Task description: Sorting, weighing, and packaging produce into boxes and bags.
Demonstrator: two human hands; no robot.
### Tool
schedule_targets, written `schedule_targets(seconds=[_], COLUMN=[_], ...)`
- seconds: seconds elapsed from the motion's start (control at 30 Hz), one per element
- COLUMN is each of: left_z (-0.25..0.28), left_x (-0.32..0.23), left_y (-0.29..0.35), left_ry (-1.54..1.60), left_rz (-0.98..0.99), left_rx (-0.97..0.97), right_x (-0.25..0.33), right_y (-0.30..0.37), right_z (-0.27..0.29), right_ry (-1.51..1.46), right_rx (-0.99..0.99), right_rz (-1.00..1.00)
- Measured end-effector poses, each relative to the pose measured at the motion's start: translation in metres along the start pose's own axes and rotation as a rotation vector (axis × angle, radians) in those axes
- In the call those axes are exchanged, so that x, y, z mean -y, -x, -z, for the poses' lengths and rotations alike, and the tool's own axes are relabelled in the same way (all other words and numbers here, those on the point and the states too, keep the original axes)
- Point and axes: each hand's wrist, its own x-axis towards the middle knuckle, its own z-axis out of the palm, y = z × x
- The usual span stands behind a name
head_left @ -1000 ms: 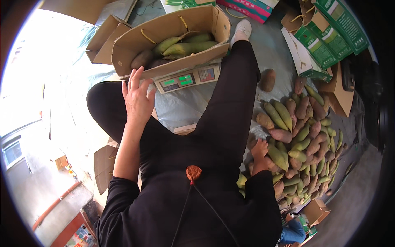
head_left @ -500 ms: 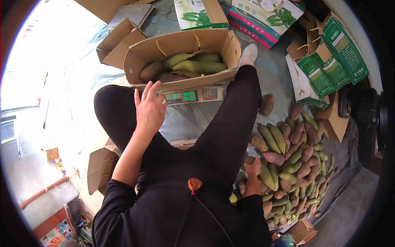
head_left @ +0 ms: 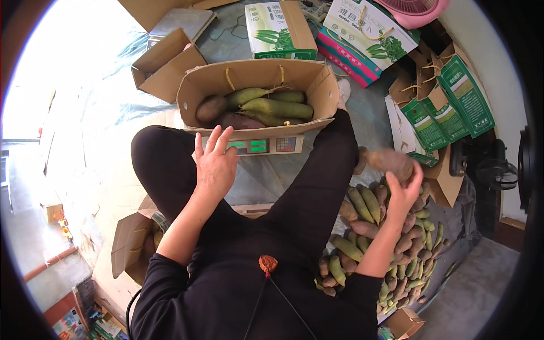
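Above the heap on the right, my right hand grips a thick reddish-brown radish, slightly blurred. My left hand hovers over my left thigh with its fingers apart, holding nothing. Its fingertips reach close to the front wall of an open cardboard carton with yellow cord handles. Inside that carton lie several green radishes and some brownish-red ones. The carton rests on a digital scale with lit green displays, partly covered by my left hand.
A large heap of green and brownish radishes lies to my right. Green gift cartons stand at the far right, with white and pink boxes at the back. An open carton sits by my left hip. A pink fan is at the top.
My right hand has risen from low in the heap and moved forward and right, now with the brownish radish in it. My left hand has shifted slightly. The view has tilted a little.
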Motion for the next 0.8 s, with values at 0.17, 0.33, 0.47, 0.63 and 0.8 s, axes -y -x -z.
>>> schedule_targets(seconds=[0.17,0.33,0.47,0.63,0.8], left_z=[0.001,0.004,0.002,0.009,0.009], left_x=[0.003,0.003,0.002,0.002,0.006], left_y=[0.0,0.0,-0.002,-0.003,-0.002], left_ry=[0.09,0.103,0.096,0.076,0.098], left_rz=[-0.008,-0.001,-0.006,0.01,0.006], left_rx=[-0.063,-0.035,-0.024,0.045,0.028], right_x=[0.081,0.116,0.114,0.089,0.055], right_y=[-0.045,-0.055,-0.05,-0.039,-0.038], right_z=[-0.071,-0.15,-0.209,-0.232,-0.162], right_ry=[0.001,0.206,0.557,0.405,0.052], right_rx=[0.237,0.499,0.657,0.662,0.589], right_rz=[0.267,0.433,0.555,0.497,0.196])
